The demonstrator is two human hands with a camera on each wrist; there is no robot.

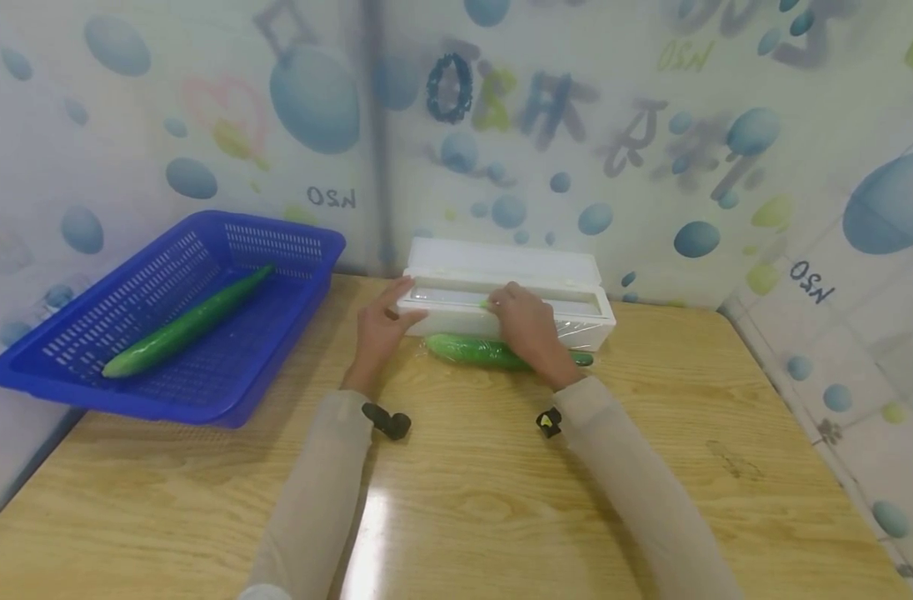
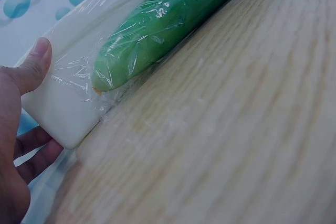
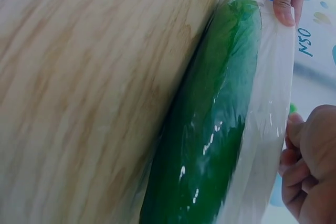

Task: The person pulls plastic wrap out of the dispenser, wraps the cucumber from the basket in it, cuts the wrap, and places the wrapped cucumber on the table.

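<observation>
A white cling film dispenser (image 1: 456, 322) stands at the back of the table, its lid (image 1: 501, 256) tipped back against the wall. My left hand (image 1: 379, 332) grips the dispenser's left end, thumb on the front face and fingers round the far side. My right hand (image 1: 530, 332) pinches a small green slide cutter (image 3: 293, 108) at the dispenser's top front edge, near mid-length; most of the cutter is hidden by the fingers. Along the dispenser's front lies a cucumber (image 1: 471, 351) covered in clear film (image 2: 157, 11), which runs up onto the front face. My right wrist crosses over this cucumber.
On the left, a blue plastic basket (image 1: 231, 410) holds one unwrapped cucumber (image 1: 190, 325). Behind the table (image 1: 464, 500) rises a wall (image 1: 636, 108) patterned with bubbles, and another wall (image 1: 884, 333) borders the right side.
</observation>
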